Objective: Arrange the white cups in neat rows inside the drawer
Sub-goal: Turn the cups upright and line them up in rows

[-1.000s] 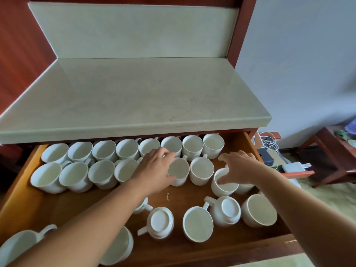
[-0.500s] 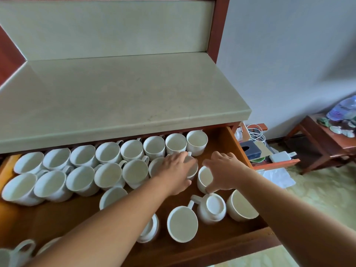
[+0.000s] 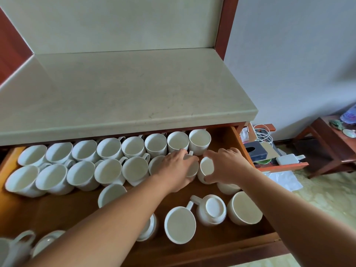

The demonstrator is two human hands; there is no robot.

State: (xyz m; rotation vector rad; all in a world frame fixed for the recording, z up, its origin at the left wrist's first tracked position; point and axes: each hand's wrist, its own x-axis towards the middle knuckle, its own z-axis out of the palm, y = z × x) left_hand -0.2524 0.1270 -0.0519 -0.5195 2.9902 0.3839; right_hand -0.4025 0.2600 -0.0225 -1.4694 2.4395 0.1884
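Several white cups stand in a back row (image 3: 155,145) and a second row (image 3: 107,171) inside the open wooden drawer (image 3: 238,143). My left hand (image 3: 176,168) lies over a cup (image 3: 192,167) at the right end of the second row, fingers wrapped on it. My right hand (image 3: 226,164) grips the neighbouring cup (image 3: 206,167) by its rim and side. Loose cups lie near the front: one on its side (image 3: 180,224), one upside down (image 3: 212,209), another tilted (image 3: 243,208).
A pale stone countertop (image 3: 123,97) overhangs the back of the drawer. More loose cups sit at the front left (image 3: 23,245). To the right, a lower shelf holds a tissue box (image 3: 256,152), cables and a white charger (image 3: 287,158). A small wooden table (image 3: 331,143) stands further right.
Both hands have slid right along the second row and closed on the two cups at its right end. The view has shifted to the right.
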